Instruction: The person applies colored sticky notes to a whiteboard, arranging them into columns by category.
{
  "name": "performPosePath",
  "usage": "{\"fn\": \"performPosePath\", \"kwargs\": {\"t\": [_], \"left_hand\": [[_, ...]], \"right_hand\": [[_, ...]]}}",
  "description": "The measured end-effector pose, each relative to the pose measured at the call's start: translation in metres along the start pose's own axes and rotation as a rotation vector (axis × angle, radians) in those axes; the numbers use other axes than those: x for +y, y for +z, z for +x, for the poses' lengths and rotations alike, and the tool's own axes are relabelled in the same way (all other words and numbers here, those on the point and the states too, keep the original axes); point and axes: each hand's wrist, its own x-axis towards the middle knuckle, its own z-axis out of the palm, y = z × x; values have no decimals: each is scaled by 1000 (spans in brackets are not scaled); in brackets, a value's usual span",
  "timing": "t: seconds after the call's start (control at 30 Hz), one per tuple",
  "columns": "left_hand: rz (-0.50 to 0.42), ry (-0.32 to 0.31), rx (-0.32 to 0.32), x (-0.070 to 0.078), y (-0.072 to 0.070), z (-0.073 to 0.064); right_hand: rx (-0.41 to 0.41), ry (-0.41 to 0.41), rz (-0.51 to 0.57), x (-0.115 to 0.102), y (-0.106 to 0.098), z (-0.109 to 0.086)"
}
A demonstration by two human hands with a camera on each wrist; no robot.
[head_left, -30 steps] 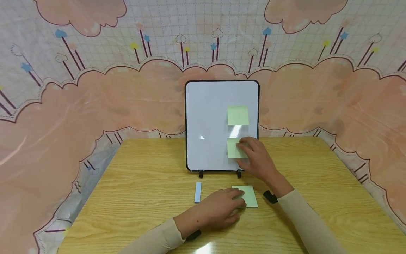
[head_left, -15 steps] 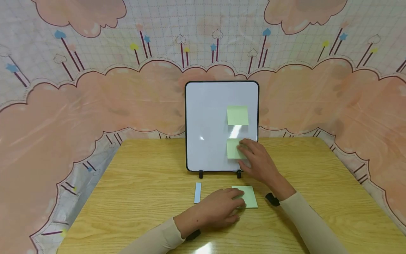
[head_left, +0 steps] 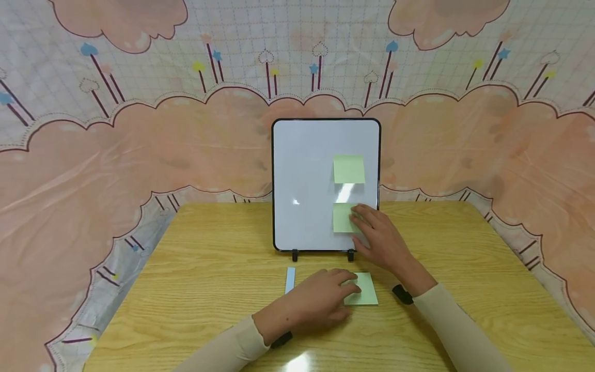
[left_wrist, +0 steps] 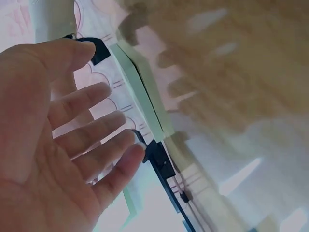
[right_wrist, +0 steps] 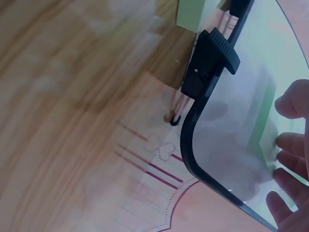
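A whiteboard with a black rim stands upright on the table. Two pale green sticky notes are on its right half, an upper note and a lower note. Over the lower note's right side is my right hand, fingertips at the paper and fingers loosely bent. My left hand hovers at a green sticky note pad lying before the board, overlapping its left side. In the left wrist view, its spread fingers hold nothing and a gap shows between them and the pad.
Left of the pad lies a narrow light blue strip, partly behind the left hand. Small black feet support the board's lower edge. A patterned cloth hangs behind and at the sides of the wooden table.
My right hand has slid slightly right and down, baring a little more of the lower note. My left hand has risen slightly away from the pad, covering more of the blue strip.
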Motion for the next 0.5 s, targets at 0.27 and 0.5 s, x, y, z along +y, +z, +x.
{"fn": "performPosePath", "kwargs": {"t": [0.27,0.5], "left_hand": [[142,-29,102,-9,-5,7],[226,-110,176,-20,-9,12]], "right_hand": [[-23,-17,-4,1,-2,-5],[-55,-15,-39,-1,-3,-8]]}}
